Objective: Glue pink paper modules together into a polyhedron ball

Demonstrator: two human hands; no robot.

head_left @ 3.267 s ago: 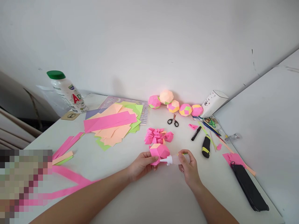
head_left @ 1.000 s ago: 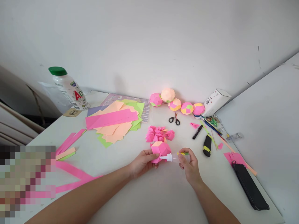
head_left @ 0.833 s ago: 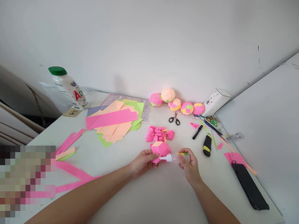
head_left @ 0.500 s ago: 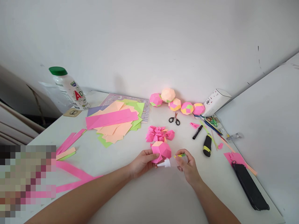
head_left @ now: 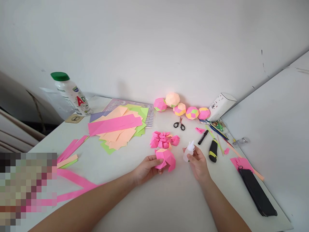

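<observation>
My left hand (head_left: 148, 168) is closed on a partly built paper ball (head_left: 166, 158), pink with a peach patch on top and a gap at its lower side. To the right, my right hand (head_left: 198, 162) grips a small clear glue bottle (head_left: 188, 154) with its white nozzle pointing up, apart from the ball. Just behind the ball lies a heap of folded pink paper pieces (head_left: 163, 139). Black-handled scissors (head_left: 179, 125) rest farther back.
Finished paper balls (head_left: 192, 112) line the wall. Left are stacked paper sheets (head_left: 120, 127), pink strips (head_left: 74, 177) and a green-capped bottle (head_left: 72, 95). Right are a black marker (head_left: 203, 137), a cutter (head_left: 213, 150), a white box (head_left: 222, 106) and a black case (head_left: 258, 191).
The glue bottle has moved away from the paper ball and turned from nozzle-left to nozzle-up in my right hand. My left hand still holds the ball in nearly the same place.
</observation>
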